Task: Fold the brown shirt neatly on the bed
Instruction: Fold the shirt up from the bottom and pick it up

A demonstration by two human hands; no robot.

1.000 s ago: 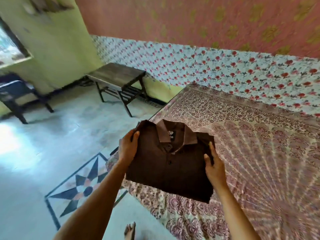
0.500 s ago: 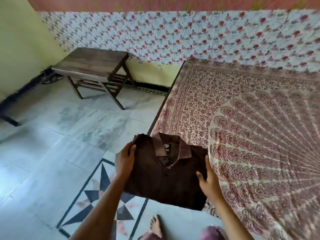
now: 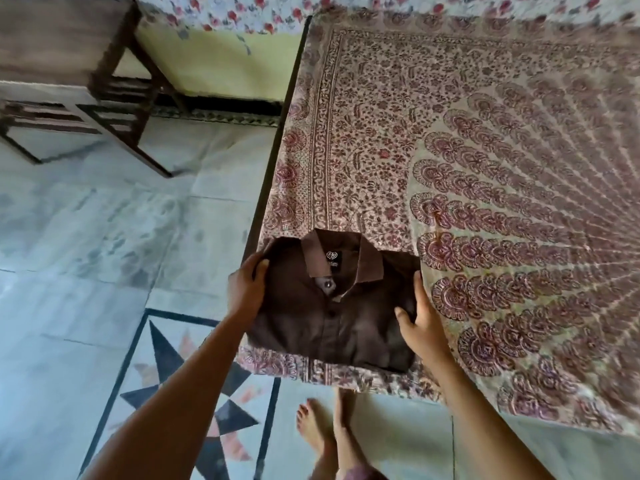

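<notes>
The brown shirt (image 3: 322, 317) is folded into a compact rectangle, collar up and buttons facing me, over the near left corner of the bed (image 3: 485, 168). My left hand (image 3: 246, 289) grips its left edge, thumb on top. My right hand (image 3: 420, 323) holds its right edge, thumb pressed on the front and fingers along the side. The shirt's lower edge lies close to the bed's front edge; whether it rests fully on the cover I cannot tell.
The bed carries a maroon and cream patterned cover. A dark wooden table (image 3: 69, 64) stands on the tiled floor at the upper left. My bare feet (image 3: 322, 434) are on the floor by the bed's front edge, next to a star floor inlay (image 3: 194, 393).
Both hands have brought the folded shirt down and toward the bed's near corner. My view has tilted downward, so the wall is mostly out of sight.
</notes>
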